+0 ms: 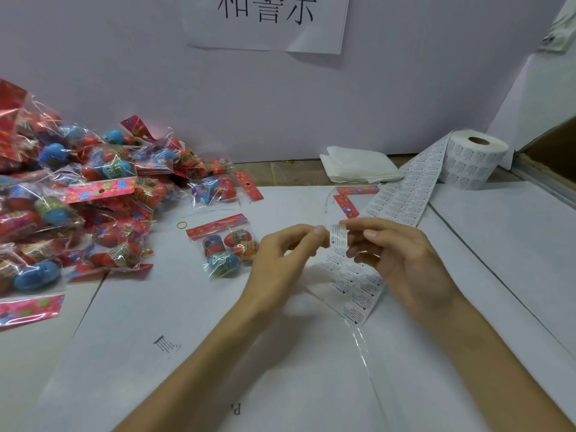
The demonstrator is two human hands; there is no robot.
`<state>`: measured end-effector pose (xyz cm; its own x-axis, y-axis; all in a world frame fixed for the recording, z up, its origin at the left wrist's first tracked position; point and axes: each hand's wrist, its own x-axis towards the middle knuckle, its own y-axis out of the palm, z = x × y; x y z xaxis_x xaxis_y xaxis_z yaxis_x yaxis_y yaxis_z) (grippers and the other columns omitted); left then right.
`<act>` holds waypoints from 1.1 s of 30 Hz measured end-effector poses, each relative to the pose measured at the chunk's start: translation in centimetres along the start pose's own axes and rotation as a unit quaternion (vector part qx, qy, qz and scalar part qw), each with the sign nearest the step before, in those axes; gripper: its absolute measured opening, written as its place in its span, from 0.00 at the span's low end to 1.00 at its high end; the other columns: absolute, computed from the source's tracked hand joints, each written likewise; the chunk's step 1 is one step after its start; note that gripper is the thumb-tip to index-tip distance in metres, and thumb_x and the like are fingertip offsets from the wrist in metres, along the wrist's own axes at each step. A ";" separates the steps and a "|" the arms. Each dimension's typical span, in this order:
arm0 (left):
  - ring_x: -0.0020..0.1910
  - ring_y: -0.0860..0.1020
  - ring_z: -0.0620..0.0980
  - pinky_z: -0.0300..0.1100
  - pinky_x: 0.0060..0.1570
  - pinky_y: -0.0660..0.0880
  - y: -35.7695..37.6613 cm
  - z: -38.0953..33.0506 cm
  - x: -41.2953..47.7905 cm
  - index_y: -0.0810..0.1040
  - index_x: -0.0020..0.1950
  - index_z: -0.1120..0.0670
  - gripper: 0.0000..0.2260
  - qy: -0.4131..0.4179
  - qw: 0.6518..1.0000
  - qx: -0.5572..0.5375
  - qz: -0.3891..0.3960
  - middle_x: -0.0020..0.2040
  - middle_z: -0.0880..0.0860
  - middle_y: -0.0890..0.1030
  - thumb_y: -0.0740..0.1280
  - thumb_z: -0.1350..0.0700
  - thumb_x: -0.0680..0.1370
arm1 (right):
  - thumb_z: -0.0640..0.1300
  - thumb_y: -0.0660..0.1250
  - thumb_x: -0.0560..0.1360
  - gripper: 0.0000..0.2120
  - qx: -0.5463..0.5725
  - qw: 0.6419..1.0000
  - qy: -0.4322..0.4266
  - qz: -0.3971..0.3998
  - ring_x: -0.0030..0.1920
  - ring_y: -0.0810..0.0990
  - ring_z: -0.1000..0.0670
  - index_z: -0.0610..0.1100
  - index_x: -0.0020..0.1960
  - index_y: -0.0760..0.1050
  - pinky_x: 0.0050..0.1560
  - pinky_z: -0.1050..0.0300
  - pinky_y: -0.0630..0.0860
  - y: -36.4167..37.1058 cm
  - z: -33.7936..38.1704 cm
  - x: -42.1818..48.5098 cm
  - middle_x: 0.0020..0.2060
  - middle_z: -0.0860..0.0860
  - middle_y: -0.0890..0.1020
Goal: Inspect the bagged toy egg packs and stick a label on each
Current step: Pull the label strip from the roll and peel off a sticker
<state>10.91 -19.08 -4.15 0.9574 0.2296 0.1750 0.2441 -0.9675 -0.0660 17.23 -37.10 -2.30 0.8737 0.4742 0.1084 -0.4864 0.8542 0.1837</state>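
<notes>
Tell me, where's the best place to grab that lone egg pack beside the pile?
Probably the red header card along the far edge of the egg pack, pinched from above. It is a flat strip lying clear of the pile, while the round eggs under loose film would likely slip.

Two bare forearms run from the bottom edge up to two bare hands: the left hand (280,254) just left of the label strip (357,285), the right hand (402,257) just right of it. The fingers (383,227) are slim, with short, plain nails; the left thumbnail shows clearly.
</notes>
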 end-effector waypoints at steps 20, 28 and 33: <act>0.43 0.80 0.44 0.32 0.40 0.72 0.0 0.7 0.1 0.89 0.48 0.49 0.03 0.038 0.998 0.047 0.012 0.45 0.43 0.86 0.74 0.54 0.78 | 0.39 0.75 0.75 0.05 -0.226 0.966 -0.100 -0.069 0.37 0.82 0.53 0.47 0.42 0.84 0.44 0.60 0.79 0.9 -0.8 -0.2 0.36 0.50 0.85; 0.42 0.78 0.40 0.29 0.40 0.69 -0.6 0.3 0.2 0.89 0.49 0.48 0.05 0.032 0.995 0.092 -0.001 0.42 0.41 0.85 0.73 0.52 0.79 | 0.43 0.76 0.73 0.03 -0.290 0.941 -0.153 -0.077 0.40 0.83 0.48 0.49 0.42 0.84 0.44 0.55 0.79 1.3 -0.8 -0.6 0.38 0.52 0.85; 0.54 0.77 0.46 0.47 0.56 0.72 -1.0 -0.5 0.2 0.88 0.52 0.45 0.07 0.073 0.965 0.247 -0.041 0.50 0.43 0.83 0.70 0.47 0.80 | 0.44 0.74 0.74 0.02 -0.289 0.940 -0.172 -0.064 0.39 0.81 0.48 0.47 0.42 0.84 0.44 0.57 0.78 1.8 -0.9 -0.7 0.37 0.51 0.84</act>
<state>10.83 -18.11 -3.58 0.9086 0.2505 0.3343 0.3963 -0.7700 -0.5001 15.74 -35.73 -2.97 0.8234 0.3475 0.4486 -0.2060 0.9197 -0.3343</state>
